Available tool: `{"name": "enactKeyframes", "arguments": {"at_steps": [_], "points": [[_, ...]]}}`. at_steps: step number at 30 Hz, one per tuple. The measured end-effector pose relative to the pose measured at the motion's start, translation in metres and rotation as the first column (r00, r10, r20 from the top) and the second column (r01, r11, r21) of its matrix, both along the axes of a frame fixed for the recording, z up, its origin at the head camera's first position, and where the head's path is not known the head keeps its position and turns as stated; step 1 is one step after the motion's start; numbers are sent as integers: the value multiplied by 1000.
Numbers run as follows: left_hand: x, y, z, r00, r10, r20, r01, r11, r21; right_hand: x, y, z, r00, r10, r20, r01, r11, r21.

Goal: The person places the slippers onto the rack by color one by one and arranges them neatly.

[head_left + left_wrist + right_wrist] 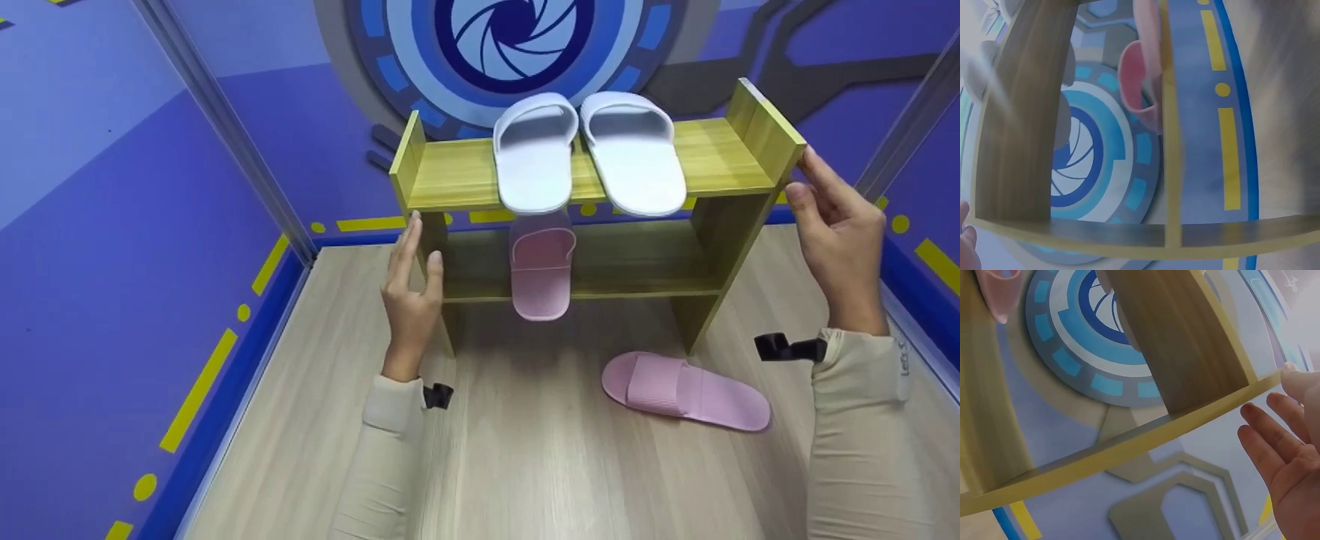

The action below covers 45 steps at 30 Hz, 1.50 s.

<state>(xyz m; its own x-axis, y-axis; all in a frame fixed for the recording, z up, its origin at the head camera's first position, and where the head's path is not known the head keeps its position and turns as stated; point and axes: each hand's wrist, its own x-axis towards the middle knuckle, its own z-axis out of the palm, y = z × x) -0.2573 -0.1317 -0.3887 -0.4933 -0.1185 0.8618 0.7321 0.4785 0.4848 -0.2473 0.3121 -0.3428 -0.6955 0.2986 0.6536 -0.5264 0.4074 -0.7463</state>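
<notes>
A small wooden shoe rack [457, 172] stands before both hands. My left hand [411, 300] is at its left side panel, fingers straight and fingertips right at the panel near the top board. At the upper right corner, my right hand [844, 232] has its fingers along the outer side and its thumb by the front edge; the right wrist view shows these fingers [1266, 444] loosely extended. Two white slide slippers [534, 172] sit side by side on the top board, toes to the back. One pink slipper [541, 292] lies on the lower shelf, its front end jutting out.
Another pink slipper [724, 397] lies sideways on the wood-look surface [540, 465], in front of the rack's right leg. A printed blue wall [270, 135] rises close behind the rack, with more walls at left and right.
</notes>
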Motion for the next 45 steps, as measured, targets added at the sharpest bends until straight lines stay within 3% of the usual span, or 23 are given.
{"name": "enactKeyframes", "arguments": {"at_steps": [6,13,16,19,22,27,32,37,40,45], "points": [[-2,-10,12,995,-47,83,41,997,71,8,4,-43,993,-37,111,36,999,9],[-7,-20,26,982,-108,156,84,985,151,22,12,-99,964,-37,262,17,997,81],[-11,-24,36,976,-129,178,98,980,173,31,15,-120,930,-31,367,-14,993,121],[-16,-26,44,969,-143,201,110,979,169,42,18,-137,874,-30,485,-64,983,175],[-20,-26,51,963,-153,222,119,981,156,51,22,-150,821,-23,570,-129,966,225],[-27,-27,58,951,-191,243,151,973,173,59,27,-168,778,-15,629,-198,943,267],[-30,-26,63,933,-232,275,181,963,198,69,31,-181,735,38,677,-262,937,232],[-20,-20,74,914,-264,307,201,954,222,76,35,-191,704,58,708,-294,931,217],[-14,-18,79,913,-272,303,207,951,228,76,38,-197,689,75,721,-326,920,216],[-16,-18,82,919,-269,287,207,952,226,76,39,-203,637,86,766,-383,898,217]]}}
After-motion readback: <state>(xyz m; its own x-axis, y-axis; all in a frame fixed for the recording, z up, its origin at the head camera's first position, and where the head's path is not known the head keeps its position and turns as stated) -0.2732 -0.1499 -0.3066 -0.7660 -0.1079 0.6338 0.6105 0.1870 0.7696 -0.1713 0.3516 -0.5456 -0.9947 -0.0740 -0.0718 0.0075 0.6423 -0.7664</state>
